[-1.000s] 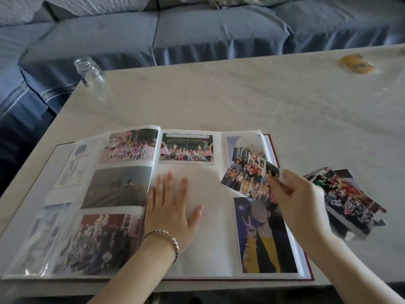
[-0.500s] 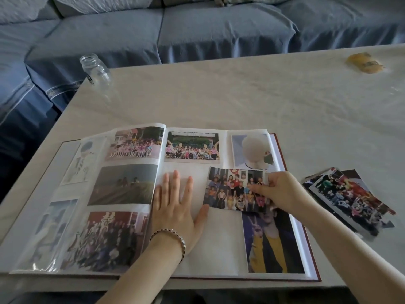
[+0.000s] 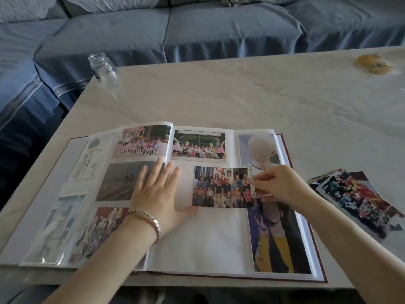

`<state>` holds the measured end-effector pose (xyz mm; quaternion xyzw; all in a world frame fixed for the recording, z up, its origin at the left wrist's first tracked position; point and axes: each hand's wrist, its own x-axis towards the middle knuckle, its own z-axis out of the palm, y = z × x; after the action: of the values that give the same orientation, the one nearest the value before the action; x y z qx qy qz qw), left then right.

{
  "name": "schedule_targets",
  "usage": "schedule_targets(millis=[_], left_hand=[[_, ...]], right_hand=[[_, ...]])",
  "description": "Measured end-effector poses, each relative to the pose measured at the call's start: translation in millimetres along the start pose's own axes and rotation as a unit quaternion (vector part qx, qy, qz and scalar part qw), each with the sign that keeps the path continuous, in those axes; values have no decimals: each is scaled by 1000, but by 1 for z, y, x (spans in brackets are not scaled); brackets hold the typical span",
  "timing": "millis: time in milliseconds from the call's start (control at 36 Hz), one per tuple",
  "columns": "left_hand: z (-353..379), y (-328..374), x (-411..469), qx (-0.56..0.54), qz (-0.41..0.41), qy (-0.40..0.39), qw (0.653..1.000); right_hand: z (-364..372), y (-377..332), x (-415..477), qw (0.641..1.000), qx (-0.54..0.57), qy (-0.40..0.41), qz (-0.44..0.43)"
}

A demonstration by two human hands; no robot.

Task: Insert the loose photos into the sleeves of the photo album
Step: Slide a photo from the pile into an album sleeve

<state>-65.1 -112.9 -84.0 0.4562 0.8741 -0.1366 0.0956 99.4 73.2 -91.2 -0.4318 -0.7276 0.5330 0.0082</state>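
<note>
The photo album (image 3: 203,244) lies open on the table near its front edge, most sleeves filled with prints. My left hand (image 3: 160,191) rests flat with spread fingers across the spine, its thumb touching the lower left corner of a group photo (image 3: 222,186). That photo lies level over the middle row of the right page. My right hand (image 3: 278,183) pinches the photo's right edge. A pile of loose photos (image 3: 359,200) sits on the table to the right of the album.
A clear glass jar (image 3: 104,70) stands at the table's far left corner. A yellow packet (image 3: 373,63) lies at the far right. A blue-grey sofa (image 3: 219,29) runs along the far side of the pale table (image 3: 263,102).
My right hand brought the group photo from a tilted hold above the right page down and left until it lies level on the middle row. My left hand stayed on the spine.
</note>
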Motion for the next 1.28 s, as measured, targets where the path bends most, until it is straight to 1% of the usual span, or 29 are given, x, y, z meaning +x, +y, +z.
schedule_targets(millis=[83, 167, 472, 556, 611, 639, 694, 778, 833, 917, 1083, 1278], left_hand=[[6, -10, -2, -21, 11, -22, 999], [12, -10, -1, -30, 17, -8, 999], [14, -9, 1, -57, 15, 4, 998], [15, -9, 1, -63, 12, 4, 998], [15, -9, 0, -69, 12, 10, 997], [15, -8, 0, -72, 12, 14, 997], [15, -8, 0, -76, 11, 19, 997], [15, -8, -1, -79, 10, 23, 997], [15, -8, -2, -81, 11, 26, 996], [14, -8, -2, -86, 10, 26, 996], [15, -9, -2, -88, 13, 34, 995], [15, -8, -1, -83, 8, 31, 996]], right_hand=[[1, -1, 0, 1000, 9, 2, 16], [6, -4, 3, 999, 21, 2, 31], [38, -22, 14, 999, 26, -38, 27], [35, -28, 15, 989, 100, -67, 88], [34, -29, 13, 981, 143, -59, 118], [35, -28, 11, 979, 158, -50, 117], [38, -22, 7, 983, 165, -22, 80], [46, -13, 4, 995, 87, 57, 11], [51, -11, 4, 993, 58, 98, -22], [57, -9, 2, 989, 46, 130, -55], [63, -5, 1, 983, 37, 157, -83], [59, -2, 4, 987, 38, 123, -93]])
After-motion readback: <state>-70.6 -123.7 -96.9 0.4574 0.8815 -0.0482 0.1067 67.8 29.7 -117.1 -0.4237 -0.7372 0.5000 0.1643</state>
